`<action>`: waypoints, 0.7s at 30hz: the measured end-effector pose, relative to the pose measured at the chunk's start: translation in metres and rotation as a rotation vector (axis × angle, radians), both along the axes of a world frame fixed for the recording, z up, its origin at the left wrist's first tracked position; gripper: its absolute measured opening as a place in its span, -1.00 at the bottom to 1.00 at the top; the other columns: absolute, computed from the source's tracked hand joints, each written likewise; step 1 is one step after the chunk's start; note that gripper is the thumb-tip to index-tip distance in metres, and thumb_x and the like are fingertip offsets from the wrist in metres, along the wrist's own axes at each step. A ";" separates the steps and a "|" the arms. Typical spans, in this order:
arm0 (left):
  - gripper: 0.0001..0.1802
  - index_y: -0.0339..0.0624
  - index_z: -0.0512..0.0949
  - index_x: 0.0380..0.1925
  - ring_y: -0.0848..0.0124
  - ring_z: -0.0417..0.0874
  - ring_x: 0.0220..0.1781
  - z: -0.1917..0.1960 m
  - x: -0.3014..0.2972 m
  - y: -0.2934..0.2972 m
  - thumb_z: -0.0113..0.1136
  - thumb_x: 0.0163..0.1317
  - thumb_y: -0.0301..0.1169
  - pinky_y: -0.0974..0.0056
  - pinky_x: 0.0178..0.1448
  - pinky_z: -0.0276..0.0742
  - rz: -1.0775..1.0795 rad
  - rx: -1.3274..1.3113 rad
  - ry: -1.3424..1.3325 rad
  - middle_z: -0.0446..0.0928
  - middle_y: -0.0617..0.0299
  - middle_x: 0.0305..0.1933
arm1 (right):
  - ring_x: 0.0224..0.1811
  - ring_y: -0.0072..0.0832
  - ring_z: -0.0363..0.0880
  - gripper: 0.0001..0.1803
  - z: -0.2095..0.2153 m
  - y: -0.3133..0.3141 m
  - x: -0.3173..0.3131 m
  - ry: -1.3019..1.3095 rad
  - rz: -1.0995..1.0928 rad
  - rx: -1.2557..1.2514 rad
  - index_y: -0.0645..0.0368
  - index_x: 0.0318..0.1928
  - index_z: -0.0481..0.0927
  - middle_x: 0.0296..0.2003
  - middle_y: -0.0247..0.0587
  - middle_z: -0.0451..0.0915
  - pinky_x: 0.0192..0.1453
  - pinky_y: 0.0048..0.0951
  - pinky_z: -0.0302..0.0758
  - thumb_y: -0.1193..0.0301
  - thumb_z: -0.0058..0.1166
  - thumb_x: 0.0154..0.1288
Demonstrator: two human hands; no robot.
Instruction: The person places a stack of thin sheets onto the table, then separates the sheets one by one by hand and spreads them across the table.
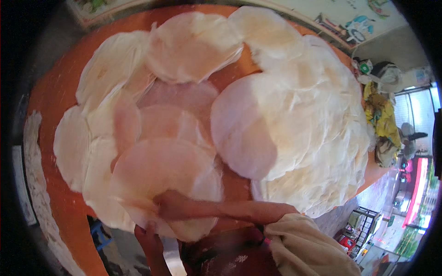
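Already most thin dough rounds [184, 110] cover the orange bench [55, 92]; right hand [172, 204] fingers lie flat on the nearest round [161, 170], left hand [147, 237] fingers pinching its edge.

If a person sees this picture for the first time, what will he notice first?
First the orange table, almost covered with thin, round, pale dough sheets, with a big overlapping heap on its right side. Next the near sheet at the front edge: the right hand lies on it and the left hand touches its rim.
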State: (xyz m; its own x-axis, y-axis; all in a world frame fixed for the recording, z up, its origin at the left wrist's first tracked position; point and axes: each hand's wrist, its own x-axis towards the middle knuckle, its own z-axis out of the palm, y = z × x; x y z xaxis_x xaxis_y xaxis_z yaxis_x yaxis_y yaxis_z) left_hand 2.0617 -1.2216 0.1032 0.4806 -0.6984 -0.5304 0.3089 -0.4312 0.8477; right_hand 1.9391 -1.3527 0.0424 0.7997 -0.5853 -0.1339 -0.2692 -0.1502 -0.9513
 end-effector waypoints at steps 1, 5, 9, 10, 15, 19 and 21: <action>-0.48 -0.38 0.38 0.07 0.30 0.54 -0.03 -0.002 0.010 0.007 0.14 0.04 -0.49 0.26 0.07 0.47 0.026 -0.001 0.027 0.50 0.11 -0.03 | -0.43 -0.26 0.57 -0.63 -0.014 0.001 0.003 0.054 -0.057 -0.039 0.23 -0.30 0.63 -0.54 -0.16 0.59 -0.27 -0.21 0.48 0.16 0.20 0.04; -0.46 -0.36 0.39 0.06 0.24 0.53 -0.01 -0.019 0.052 0.049 0.09 -0.04 -0.58 0.19 0.08 0.47 0.187 -0.023 0.102 0.50 0.11 -0.03 | -0.47 -0.62 0.42 -0.70 0.033 -0.055 -0.036 0.038 -0.084 0.220 0.26 -0.45 0.59 -0.62 -0.28 0.50 -0.33 -0.37 0.42 0.23 0.18 0.07; -0.43 -0.36 0.36 0.11 0.21 0.51 0.06 -0.014 0.058 0.066 0.08 0.00 -0.57 0.17 0.14 0.44 0.282 -0.086 0.154 0.47 0.10 0.05 | -0.36 -0.69 0.46 -0.88 0.100 -0.145 -0.118 0.055 -0.357 0.189 0.17 -0.30 0.61 -0.42 -0.48 0.55 -0.25 -0.54 0.48 0.40 0.18 0.20; -0.43 -0.36 0.36 0.11 0.21 0.51 0.06 -0.019 0.058 0.069 0.08 0.00 -0.57 0.17 0.14 0.44 0.278 -0.089 0.163 0.47 0.10 0.05 | -0.37 -0.68 0.49 -0.89 0.103 -0.175 -0.159 0.136 -0.435 -0.064 0.18 -0.27 0.61 -0.42 -0.46 0.56 -0.25 -0.56 0.49 0.46 0.16 0.19; -0.42 -0.35 0.34 0.15 0.19 0.49 0.09 -0.031 0.061 0.076 0.05 0.03 -0.61 0.15 0.19 0.42 0.258 -0.081 0.143 0.44 0.06 0.11 | -0.27 -0.57 0.59 -0.74 0.131 -0.278 -0.332 0.303 -0.870 -0.521 0.26 -0.14 0.60 -0.32 -0.28 0.66 -0.16 -0.51 0.52 0.37 0.16 0.21; -0.44 -0.36 0.32 0.16 0.20 0.50 0.08 -0.011 0.047 0.060 0.06 0.07 -0.59 0.17 0.21 0.41 0.273 -0.147 0.180 0.44 0.04 0.10 | -0.22 -0.41 0.60 -0.48 0.132 -0.262 -0.336 1.039 -1.118 -1.067 0.20 0.03 0.51 -0.20 -0.17 0.64 -0.09 -0.42 0.52 0.21 0.28 0.10; -0.47 -0.39 0.31 0.15 0.21 0.50 0.08 -0.001 0.038 0.050 0.08 0.11 -0.56 0.17 0.24 0.39 0.249 -0.215 0.227 0.46 0.05 0.05 | -0.18 -0.32 0.61 -0.55 0.121 -0.207 -0.249 0.358 -0.874 -0.807 0.19 0.07 0.47 -0.17 -0.09 0.62 -0.10 -0.41 0.52 0.27 0.14 0.20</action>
State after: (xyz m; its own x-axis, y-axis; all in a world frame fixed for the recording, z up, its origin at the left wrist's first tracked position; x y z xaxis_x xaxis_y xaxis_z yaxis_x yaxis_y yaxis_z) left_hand 2.0997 -1.1712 0.1018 0.5370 -0.6817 -0.4968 0.5711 -0.1396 0.8089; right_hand 1.6902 -1.5593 0.1636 0.0934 -0.9197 0.3813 -0.7985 -0.2980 -0.5231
